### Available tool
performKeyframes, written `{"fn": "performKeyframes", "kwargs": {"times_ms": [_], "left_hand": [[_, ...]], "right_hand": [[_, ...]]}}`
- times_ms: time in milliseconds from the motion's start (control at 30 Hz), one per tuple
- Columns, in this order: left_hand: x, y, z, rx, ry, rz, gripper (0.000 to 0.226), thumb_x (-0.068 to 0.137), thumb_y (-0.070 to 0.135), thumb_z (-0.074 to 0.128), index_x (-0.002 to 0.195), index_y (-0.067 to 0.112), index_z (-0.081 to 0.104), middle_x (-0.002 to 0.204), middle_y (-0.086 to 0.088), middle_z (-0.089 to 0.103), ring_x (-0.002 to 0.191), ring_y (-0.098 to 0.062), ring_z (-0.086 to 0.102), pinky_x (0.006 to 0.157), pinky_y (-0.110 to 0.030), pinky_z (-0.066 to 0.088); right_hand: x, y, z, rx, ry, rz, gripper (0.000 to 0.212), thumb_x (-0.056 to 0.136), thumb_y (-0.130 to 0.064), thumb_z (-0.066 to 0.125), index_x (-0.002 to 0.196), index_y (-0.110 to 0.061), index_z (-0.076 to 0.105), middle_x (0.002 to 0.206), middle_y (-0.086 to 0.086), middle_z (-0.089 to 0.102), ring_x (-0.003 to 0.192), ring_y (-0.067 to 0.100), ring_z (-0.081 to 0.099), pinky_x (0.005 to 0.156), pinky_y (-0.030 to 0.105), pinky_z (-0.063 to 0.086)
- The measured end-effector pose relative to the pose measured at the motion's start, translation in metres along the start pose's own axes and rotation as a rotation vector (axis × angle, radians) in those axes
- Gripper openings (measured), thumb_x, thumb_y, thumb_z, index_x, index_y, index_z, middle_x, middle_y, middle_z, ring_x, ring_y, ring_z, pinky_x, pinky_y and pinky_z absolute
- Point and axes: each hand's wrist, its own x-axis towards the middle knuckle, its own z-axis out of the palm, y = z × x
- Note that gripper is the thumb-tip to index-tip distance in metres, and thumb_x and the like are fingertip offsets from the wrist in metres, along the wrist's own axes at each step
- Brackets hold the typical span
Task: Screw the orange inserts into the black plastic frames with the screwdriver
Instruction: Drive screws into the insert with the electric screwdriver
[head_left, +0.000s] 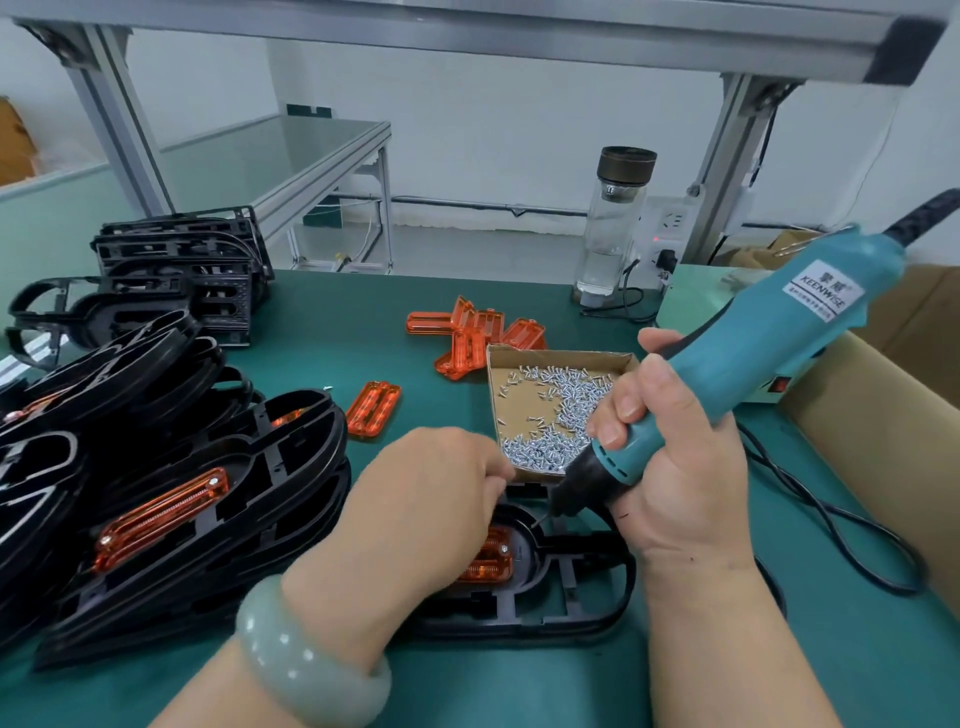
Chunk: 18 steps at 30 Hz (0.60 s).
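Note:
My right hand (670, 467) grips a teal electric screwdriver (769, 343), tilted with its tip down over a black plastic frame (576, 587) lying flat on the green mat. An orange insert (488, 558) sits in that frame with one screw showing at its right end. My left hand (431, 493) covers the frame's far end, fingers curled by the bit; whatever they pinch is hidden. A cardboard tray (524, 369) holds several small silver screws. A single loose orange insert (373, 410) lies left of the tray, and several more (472, 332) sit behind it.
At left is a pile of black frames fitted with orange inserts (208, 499); bare frames (182, 270) are stacked behind it. A glass bottle (613, 228) stands at the back. Right: a power box (722, 296), cardboard (883, 415) and a black cable (841, 519).

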Motion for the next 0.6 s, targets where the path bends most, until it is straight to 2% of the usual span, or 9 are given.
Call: {"fn": "performKeyframes", "kwargs": {"times_ms": [133, 233, 333, 400, 500, 600], "left_hand": [[0.038, 0.017, 0.005, 0.01, -0.022, 0.061, 0.022, 0.093, 0.02, 0.051, 0.104, 0.026, 0.068, 0.105, -0.002, 0.069, 0.102, -0.023, 0.06, 0.086, -0.038, 0.051], [0.068, 0.024, 0.014, 0.088, -0.137, 0.091, 0.026, 0.088, 0.012, 0.051, 0.103, 0.023, 0.068, 0.104, -0.006, 0.067, 0.099, -0.027, 0.06, 0.084, -0.037, 0.051], [0.083, 0.028, 0.025, 0.209, -0.286, 0.09, 0.026, 0.089, 0.024, 0.054, 0.111, 0.028, 0.065, 0.107, -0.001, 0.062, 0.103, -0.026, 0.055, 0.089, -0.038, 0.042], [0.088, 0.03, 0.03, 0.277, -0.339, 0.09, 0.022, 0.088, 0.031, 0.056, 0.107, 0.026, 0.066, 0.099, 0.0, 0.061, 0.099, -0.026, 0.053, 0.089, -0.04, 0.034], [0.091, 0.031, 0.029, 0.283, -0.356, 0.098, 0.013, 0.086, 0.029, 0.06, 0.092, 0.02, 0.066, 0.079, 0.002, 0.057, 0.084, -0.026, 0.051, 0.089, -0.04, 0.035], [0.092, 0.03, 0.025, 0.301, -0.286, 0.147, 0.01, 0.084, 0.027, 0.061, 0.087, 0.019, 0.066, 0.078, 0.002, 0.057, 0.079, -0.024, 0.05, 0.079, -0.036, 0.036]], "right_hand": [[0.001, -0.001, 0.001, -0.02, 0.017, -0.014, 0.015, 0.085, -0.012, 0.055, 0.099, -0.014, 0.056, 0.057, -0.004, 0.047, 0.044, 0.01, 0.044, 0.049, 0.021, 0.041], [0.002, -0.001, 0.001, 0.006, 0.033, -0.006, 0.015, 0.083, -0.011, 0.055, 0.098, -0.012, 0.056, 0.055, -0.004, 0.046, 0.044, 0.01, 0.043, 0.047, 0.021, 0.041], [0.003, -0.001, -0.001, 0.009, 0.054, 0.005, 0.015, 0.083, -0.012, 0.055, 0.097, -0.012, 0.056, 0.055, -0.004, 0.045, 0.043, 0.01, 0.043, 0.046, 0.02, 0.04], [0.003, -0.001, -0.001, 0.008, 0.061, 0.005, 0.015, 0.083, -0.013, 0.055, 0.097, -0.013, 0.056, 0.055, -0.004, 0.046, 0.043, 0.01, 0.043, 0.046, 0.019, 0.04], [0.002, -0.001, 0.0, 0.012, 0.063, 0.004, 0.014, 0.083, -0.012, 0.054, 0.097, -0.013, 0.055, 0.055, -0.004, 0.046, 0.042, 0.01, 0.043, 0.046, 0.02, 0.04], [0.002, 0.001, 0.001, 0.033, 0.062, 0.015, 0.014, 0.083, -0.012, 0.054, 0.097, -0.013, 0.055, 0.054, -0.004, 0.046, 0.042, 0.01, 0.043, 0.046, 0.02, 0.041]]}}
